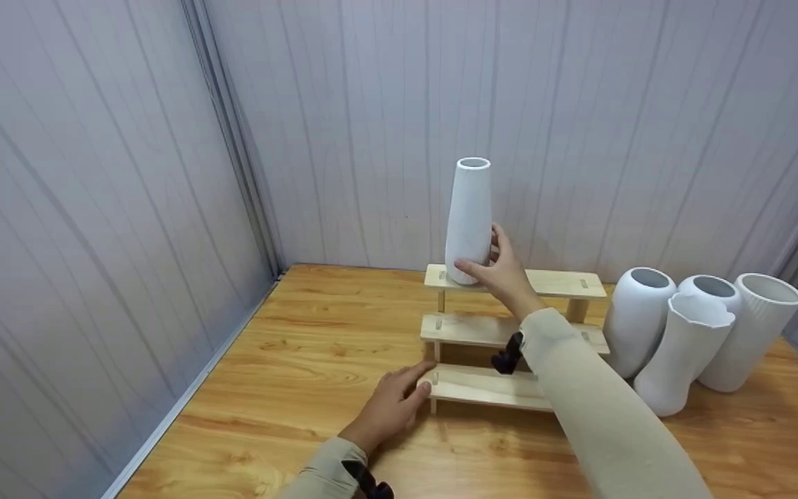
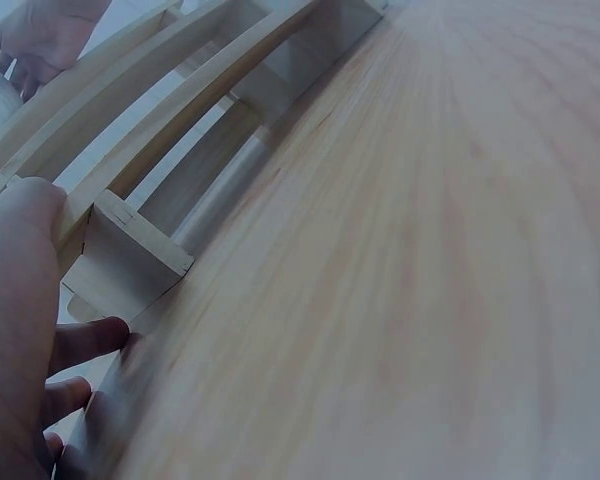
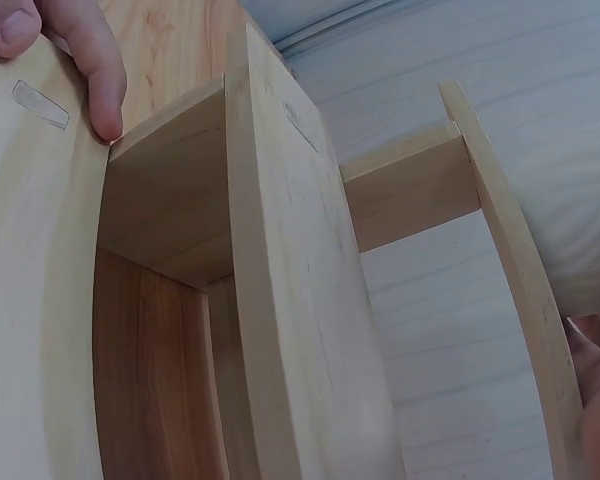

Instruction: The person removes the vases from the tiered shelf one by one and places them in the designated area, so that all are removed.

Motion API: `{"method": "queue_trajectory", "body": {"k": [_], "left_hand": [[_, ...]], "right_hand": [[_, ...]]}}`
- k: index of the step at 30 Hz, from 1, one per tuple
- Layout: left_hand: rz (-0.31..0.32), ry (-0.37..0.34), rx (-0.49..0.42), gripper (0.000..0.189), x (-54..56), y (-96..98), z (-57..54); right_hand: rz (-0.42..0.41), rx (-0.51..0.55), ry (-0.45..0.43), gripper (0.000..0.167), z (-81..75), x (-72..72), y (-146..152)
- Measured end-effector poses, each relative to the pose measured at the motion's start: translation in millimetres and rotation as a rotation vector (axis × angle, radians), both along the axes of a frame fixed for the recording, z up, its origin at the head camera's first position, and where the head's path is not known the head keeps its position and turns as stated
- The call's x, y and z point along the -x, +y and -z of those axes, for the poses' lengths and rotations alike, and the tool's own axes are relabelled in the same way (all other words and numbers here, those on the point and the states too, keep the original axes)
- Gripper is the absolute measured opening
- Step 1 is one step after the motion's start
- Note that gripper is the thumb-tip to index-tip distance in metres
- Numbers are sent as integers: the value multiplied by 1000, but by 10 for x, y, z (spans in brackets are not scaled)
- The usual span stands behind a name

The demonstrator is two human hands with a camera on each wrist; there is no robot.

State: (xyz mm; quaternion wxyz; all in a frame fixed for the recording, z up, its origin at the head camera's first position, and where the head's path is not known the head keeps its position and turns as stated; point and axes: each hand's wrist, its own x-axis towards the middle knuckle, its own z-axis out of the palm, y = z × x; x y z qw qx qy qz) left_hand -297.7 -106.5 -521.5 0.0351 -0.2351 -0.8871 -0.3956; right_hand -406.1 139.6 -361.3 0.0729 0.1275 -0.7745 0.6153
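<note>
A tall white vase (image 1: 470,215), narrowing toward its mouth, is upright at the left end of the top shelf of a three-tier wooden stand (image 1: 558,283). My right hand (image 1: 503,274) grips its lower part from the right, thumb across the front and fingers around the far side. Down at the left end of the lowest shelf, my left hand (image 1: 392,402) holds the stand, thumb and forefinger either side of the shelf corner. In the right wrist view the vase (image 3: 570,150) shows only in part, at the right edge.
To the right of the stand, several white vases are grouped on the wooden table (image 1: 316,333): a rounded one (image 1: 638,319), a wavy-rimmed one (image 1: 690,353) in front, and a wide-mouthed ribbed one (image 1: 752,333) among them. A panelled wall (image 1: 343,138) rises behind.
</note>
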Motion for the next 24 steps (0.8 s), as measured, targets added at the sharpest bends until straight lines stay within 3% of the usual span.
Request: {"method": "queue_trajectory", "body": {"k": [4,14,24], "left_hand": [[-6,-5,-2,49,5,-3,10],[9,39,0,48,18,-3,16],[17,21,14,50,13,-4,18]], "right_hand": [[14,-17,-2,116,10,14,-14],[38,-53,15,99,-4,-4,-33],[35,-50,51,98,-4,-72,23]]}}
